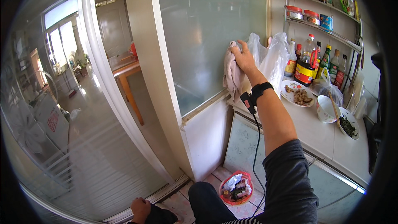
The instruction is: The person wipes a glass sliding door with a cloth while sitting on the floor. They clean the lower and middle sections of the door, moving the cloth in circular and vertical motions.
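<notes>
My right hand grips a crumpled pinkish cloth and holds it against the lower right part of a frosted glass pane. The cloth hangs down from my fingers towards the pane's lower frame. Close beside that hand stand white translucent plastic bags on the counter. A black wrist strap with a small cabled device is on my right forearm. Low in the view, my left hand is near my leg and the sliding-door track, its fingers curled and partly hidden.
The tiled counter bears a plate of food scraps, a bowl with chopsticks, a dish of dark greens and several sauce bottles under a metal rack. A red-rimmed waste bin stands beside my knee. At left is a sliding glass door.
</notes>
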`<state>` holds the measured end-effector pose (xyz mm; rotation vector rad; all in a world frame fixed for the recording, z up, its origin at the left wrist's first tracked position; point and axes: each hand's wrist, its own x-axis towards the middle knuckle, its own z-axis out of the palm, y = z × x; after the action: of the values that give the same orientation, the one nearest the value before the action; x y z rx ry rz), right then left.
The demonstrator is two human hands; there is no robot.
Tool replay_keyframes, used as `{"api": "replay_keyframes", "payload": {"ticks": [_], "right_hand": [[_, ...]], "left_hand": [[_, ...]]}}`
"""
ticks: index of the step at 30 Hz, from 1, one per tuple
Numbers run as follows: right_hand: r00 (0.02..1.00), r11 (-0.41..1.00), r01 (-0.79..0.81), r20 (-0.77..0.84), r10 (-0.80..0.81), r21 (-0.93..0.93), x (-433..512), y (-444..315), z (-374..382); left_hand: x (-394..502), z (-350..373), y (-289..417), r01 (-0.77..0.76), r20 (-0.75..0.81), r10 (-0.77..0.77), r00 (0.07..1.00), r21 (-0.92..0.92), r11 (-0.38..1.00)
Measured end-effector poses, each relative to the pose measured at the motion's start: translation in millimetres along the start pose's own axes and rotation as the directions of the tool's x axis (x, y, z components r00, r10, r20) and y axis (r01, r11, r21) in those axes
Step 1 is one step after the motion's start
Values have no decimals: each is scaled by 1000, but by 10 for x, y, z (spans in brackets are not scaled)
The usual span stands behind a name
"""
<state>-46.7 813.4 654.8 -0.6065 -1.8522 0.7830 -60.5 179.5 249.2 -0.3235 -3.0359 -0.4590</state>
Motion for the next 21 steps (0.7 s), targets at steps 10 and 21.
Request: {"api": "replay_keyframes", "payload": {"ticks": [10,21], "right_hand": [[1000,1000,10,-5,-10,22,21,55,22],[928,961,276,-254,-273,-23,-520,-40,189]], "left_hand": [[-5,12,-16,-22,-19,22,1000,-6,1000],[1,-43,41,12,26,-12,1000,-10,1000]]}}
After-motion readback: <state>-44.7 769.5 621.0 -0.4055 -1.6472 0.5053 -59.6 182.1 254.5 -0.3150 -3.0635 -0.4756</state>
